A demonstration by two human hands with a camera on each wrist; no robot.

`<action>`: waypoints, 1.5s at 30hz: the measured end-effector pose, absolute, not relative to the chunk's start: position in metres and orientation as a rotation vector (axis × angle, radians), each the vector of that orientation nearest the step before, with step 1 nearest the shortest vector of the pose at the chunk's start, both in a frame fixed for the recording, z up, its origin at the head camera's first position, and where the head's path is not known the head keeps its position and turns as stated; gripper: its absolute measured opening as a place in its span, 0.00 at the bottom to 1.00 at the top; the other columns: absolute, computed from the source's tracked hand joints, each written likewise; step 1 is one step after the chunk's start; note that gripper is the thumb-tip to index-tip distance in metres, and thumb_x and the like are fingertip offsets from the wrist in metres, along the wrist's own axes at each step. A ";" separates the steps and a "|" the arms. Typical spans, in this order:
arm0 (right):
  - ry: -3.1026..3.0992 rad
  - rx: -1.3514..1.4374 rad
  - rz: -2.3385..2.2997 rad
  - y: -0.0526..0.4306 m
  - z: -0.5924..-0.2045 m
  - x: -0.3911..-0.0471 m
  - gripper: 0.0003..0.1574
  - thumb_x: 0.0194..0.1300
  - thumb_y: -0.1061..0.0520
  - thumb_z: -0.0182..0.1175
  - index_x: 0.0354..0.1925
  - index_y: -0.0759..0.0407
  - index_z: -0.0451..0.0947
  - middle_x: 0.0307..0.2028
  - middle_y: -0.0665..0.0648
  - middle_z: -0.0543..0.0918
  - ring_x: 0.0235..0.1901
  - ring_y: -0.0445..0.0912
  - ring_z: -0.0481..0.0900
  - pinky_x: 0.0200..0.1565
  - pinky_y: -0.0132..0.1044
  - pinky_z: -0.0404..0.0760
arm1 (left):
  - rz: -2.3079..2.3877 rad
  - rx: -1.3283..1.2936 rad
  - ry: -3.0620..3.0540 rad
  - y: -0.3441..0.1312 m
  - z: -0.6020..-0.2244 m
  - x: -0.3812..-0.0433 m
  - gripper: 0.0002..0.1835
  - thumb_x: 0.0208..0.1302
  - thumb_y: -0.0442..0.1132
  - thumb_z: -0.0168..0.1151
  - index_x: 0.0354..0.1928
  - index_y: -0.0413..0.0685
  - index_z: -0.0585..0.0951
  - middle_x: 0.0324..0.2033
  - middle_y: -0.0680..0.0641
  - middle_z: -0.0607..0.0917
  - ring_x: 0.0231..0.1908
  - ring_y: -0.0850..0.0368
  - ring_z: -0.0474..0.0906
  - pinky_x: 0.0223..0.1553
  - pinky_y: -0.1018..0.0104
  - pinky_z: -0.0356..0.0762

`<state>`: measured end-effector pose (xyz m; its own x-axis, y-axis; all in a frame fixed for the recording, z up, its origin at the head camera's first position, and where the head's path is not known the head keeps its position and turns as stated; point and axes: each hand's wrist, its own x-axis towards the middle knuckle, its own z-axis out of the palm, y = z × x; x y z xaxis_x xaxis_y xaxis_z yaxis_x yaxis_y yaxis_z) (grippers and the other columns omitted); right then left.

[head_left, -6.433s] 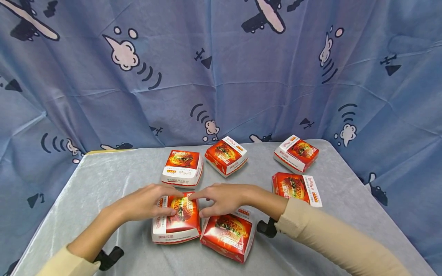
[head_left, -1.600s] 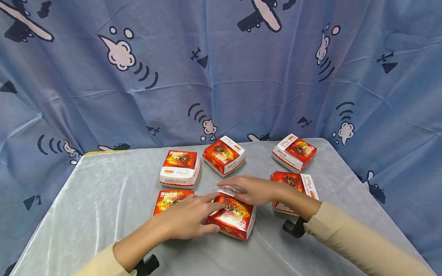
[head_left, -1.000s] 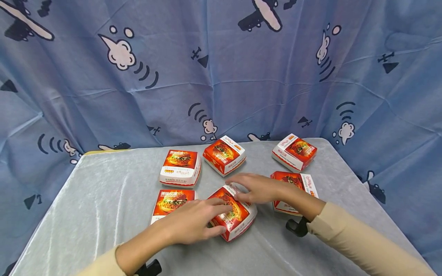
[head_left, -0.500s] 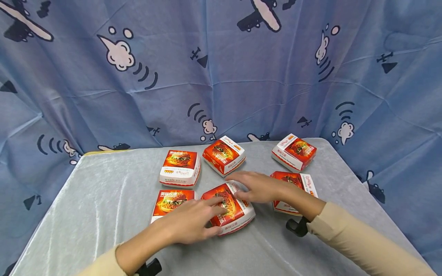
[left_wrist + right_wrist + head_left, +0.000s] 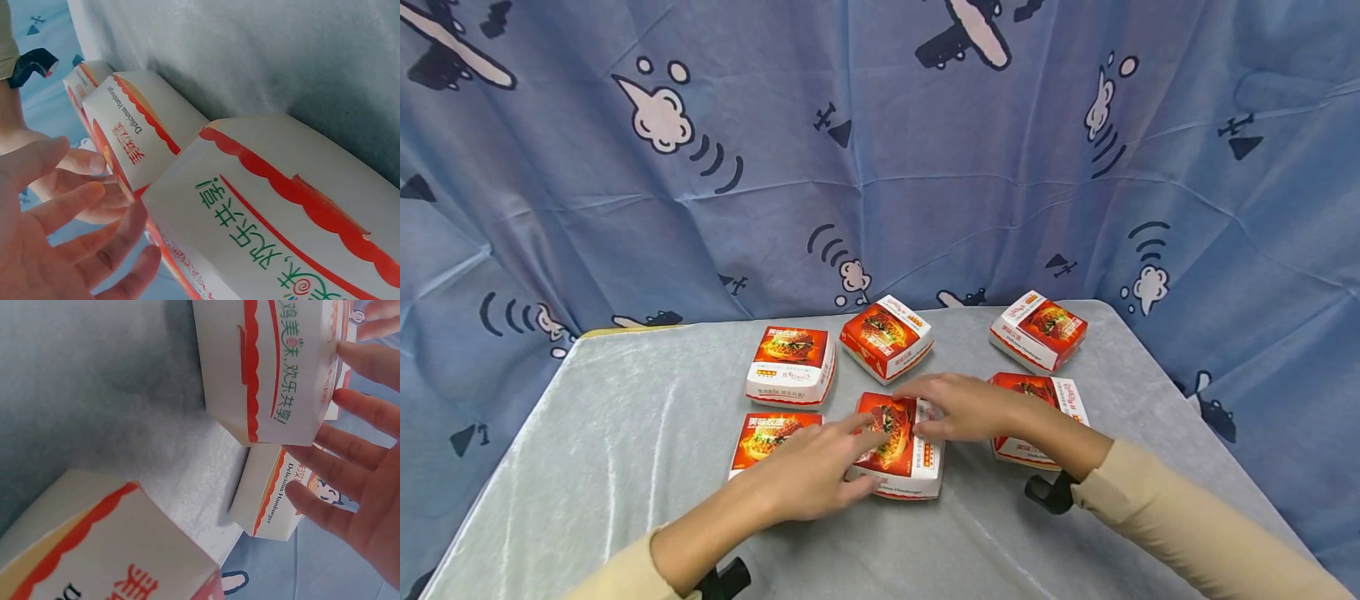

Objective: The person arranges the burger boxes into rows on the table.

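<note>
One box (image 5: 901, 440), fingers (image 5: 928, 387) at two edges

Apparently tight right of front-left box (image 5: 769, 437)

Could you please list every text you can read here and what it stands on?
"Delicious Hamburger": the middle box, the back-centre box.
"美味汉堡": same side of the middle box.
"味,欢乐共享!": green, on the middle box and the front-left box; its beginning is cut off.
"美", "De": cut short, on the front-right box.
Too small or blurred: other lettering, including that on the lids.
</note>
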<state>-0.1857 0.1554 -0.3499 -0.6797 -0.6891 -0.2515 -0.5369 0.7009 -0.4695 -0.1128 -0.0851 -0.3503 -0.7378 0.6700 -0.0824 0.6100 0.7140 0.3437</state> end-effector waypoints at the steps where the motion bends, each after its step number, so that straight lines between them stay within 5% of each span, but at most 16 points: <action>1: 2.503 -0.939 -0.497 0.155 -0.349 -0.185 0.34 0.67 0.52 0.65 0.68 0.55 0.71 0.66 0.56 0.74 0.66 0.54 0.69 0.64 0.56 0.70 | 0.444 1.031 2.721 -0.085 -0.350 -0.113 0.26 0.67 0.52 0.63 0.66 0.56 0.77 0.65 0.44 0.75 0.53 0.48 0.80 0.51 0.48 0.79; 17: 2.600 -0.870 -0.404 0.153 -0.347 -0.182 0.29 0.68 0.48 0.63 0.64 0.55 0.75 0.62 0.57 0.78 0.61 0.53 0.75 0.59 0.55 0.74 | 0.387 1.011 2.692 -0.083 -0.352 -0.114 0.25 0.66 0.54 0.63 0.63 0.56 0.80 0.64 0.44 0.76 0.51 0.50 0.81 0.51 0.50 0.79; 30: 2.553 -0.921 -0.449 0.156 -0.346 -0.185 0.37 0.71 0.51 0.61 0.73 0.52 0.64 0.69 0.57 0.69 0.69 0.55 0.66 0.64 0.59 0.67 | 0.327 1.037 2.704 -0.081 -0.351 -0.116 0.27 0.65 0.54 0.65 0.63 0.52 0.79 0.63 0.44 0.76 0.54 0.51 0.79 0.50 0.52 0.80; 45: 2.511 -0.860 -0.470 0.159 -0.350 -0.187 0.35 0.69 0.51 0.64 0.70 0.55 0.68 0.69 0.58 0.70 0.69 0.55 0.65 0.66 0.58 0.66 | 0.309 1.045 2.751 -0.079 -0.351 -0.115 0.27 0.66 0.53 0.64 0.64 0.54 0.78 0.63 0.43 0.76 0.58 0.49 0.77 0.55 0.49 0.77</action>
